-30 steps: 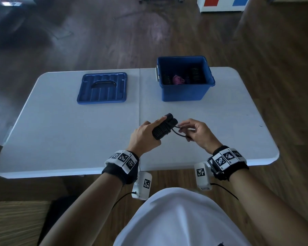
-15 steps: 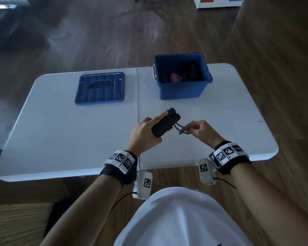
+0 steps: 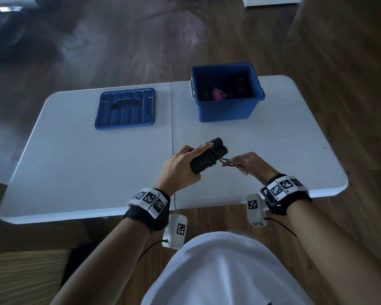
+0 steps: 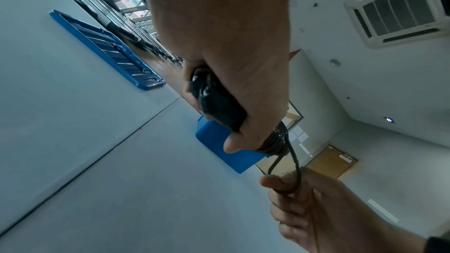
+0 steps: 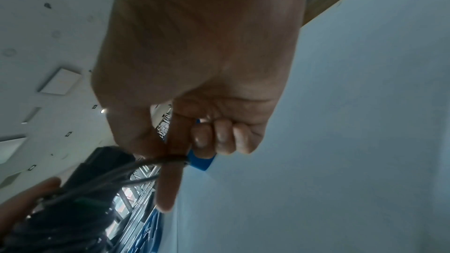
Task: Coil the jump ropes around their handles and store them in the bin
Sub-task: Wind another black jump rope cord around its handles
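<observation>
Glossy blue plastic bin (image 3: 226, 111) and ribbed lid (image 3: 125, 109) on a smooth matt white table (image 3: 75, 164); wood-grain floor (image 3: 339, 62).

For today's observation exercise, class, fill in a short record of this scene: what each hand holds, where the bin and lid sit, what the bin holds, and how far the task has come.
left hand: grips the paired black handles with the rope coiled round them
right hand: pinches the last loose loop of rope
blue bin: open, on the far right of the white table
bin contents: dark bundles and something pink
lid: flat on the table, left of the bin
stage: coil nearly done, not yet stored
</observation>
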